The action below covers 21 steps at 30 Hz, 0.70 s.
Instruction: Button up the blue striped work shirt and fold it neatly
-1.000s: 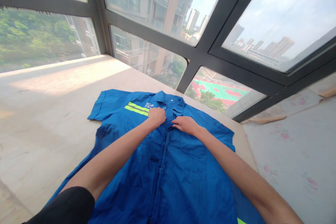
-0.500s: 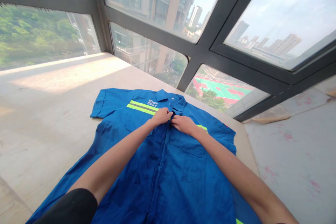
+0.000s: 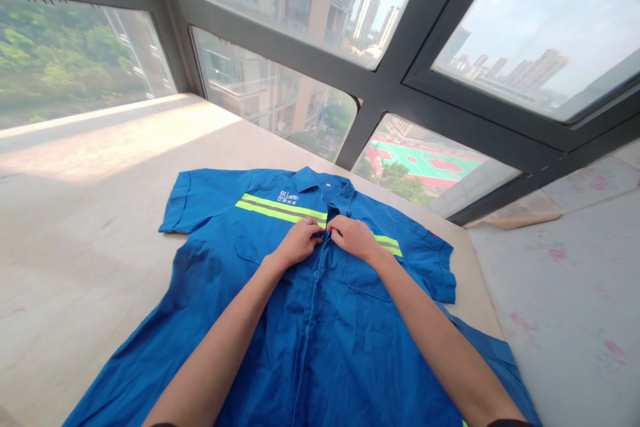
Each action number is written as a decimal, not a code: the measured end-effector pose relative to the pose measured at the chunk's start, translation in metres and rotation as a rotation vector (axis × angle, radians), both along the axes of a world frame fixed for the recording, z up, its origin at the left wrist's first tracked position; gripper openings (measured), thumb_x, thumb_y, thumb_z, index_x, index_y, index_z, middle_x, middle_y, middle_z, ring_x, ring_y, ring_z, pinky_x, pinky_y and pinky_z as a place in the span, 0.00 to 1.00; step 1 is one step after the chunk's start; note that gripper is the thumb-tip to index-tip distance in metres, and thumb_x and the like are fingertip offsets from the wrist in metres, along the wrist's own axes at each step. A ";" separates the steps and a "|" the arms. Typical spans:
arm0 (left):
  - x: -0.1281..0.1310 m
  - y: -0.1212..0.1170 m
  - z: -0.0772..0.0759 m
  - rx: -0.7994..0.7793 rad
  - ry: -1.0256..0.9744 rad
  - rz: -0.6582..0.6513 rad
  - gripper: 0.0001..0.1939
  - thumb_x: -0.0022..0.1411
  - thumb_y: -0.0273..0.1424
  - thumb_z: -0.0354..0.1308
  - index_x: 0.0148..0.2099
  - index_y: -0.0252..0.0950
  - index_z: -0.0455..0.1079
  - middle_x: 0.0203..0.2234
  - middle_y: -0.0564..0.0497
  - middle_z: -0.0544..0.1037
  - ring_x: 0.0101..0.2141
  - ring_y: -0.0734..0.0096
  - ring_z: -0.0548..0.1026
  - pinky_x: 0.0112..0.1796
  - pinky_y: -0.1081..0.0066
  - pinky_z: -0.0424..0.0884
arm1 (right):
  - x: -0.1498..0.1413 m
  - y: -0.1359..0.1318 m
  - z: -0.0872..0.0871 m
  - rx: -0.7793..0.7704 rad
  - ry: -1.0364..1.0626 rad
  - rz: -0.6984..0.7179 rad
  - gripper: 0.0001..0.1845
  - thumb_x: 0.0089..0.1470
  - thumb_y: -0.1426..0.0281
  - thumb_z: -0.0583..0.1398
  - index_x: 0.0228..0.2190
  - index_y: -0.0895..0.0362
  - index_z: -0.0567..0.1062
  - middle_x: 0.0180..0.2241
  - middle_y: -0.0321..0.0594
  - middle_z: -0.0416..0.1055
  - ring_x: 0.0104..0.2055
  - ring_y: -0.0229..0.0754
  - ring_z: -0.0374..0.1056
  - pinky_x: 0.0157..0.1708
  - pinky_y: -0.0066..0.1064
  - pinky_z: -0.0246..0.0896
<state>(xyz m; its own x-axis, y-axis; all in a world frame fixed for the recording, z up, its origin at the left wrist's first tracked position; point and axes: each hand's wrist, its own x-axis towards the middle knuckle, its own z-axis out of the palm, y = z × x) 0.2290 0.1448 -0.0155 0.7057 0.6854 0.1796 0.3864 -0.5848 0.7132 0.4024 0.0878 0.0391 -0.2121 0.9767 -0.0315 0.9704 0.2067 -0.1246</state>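
The shirt (image 3: 370,347) lies face up across the lower middle of the frame, its collar (image 3: 307,179) towards the window frame (image 3: 383,90) and its body running down past the bottom edge. Laid this way, its front opening runs nearly straight away from the person, so both arms can reach it evenly, one from each side. The short sleeves are spread outward, one at centre left, the other at right, which probably helps the chest lie broad and fairly flat.

The left hand (image 3: 299,241) is narrow, its fingers curled in and pinching the shirt's front edge just below the collar. The right hand (image 3: 351,237) meets it from the other side, thumb and fingers also drawn close on the cloth. The fingertips nearly touch, likely so that the two edges can be kept together and worked finely; whether a button is between them is too small to tell. Buttons (image 3: 316,274) show further down the opening.

A reflective strip (image 3: 280,209) crosses the chest up to the hands, with a white logo (image 3: 289,198) above it; a shorter piece shows beyond the right hand. The pale ledge (image 3: 90,247) fills the left of the frame and bears the shirt, its firm surface giving the hands something to work against. Sunlight falls at upper left, and a flowered wall (image 3: 545,293) stands at lower right.
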 end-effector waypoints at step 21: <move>0.008 -0.002 0.019 -0.091 0.291 0.202 0.08 0.60 0.28 0.54 0.34 0.37 0.75 0.32 0.47 0.79 0.35 0.64 0.75 0.34 0.70 0.63 | 0.012 0.008 -0.020 0.019 0.291 0.195 0.11 0.55 0.78 0.56 0.36 0.55 0.76 0.38 0.39 0.74 0.40 0.40 0.69 0.40 0.28 0.60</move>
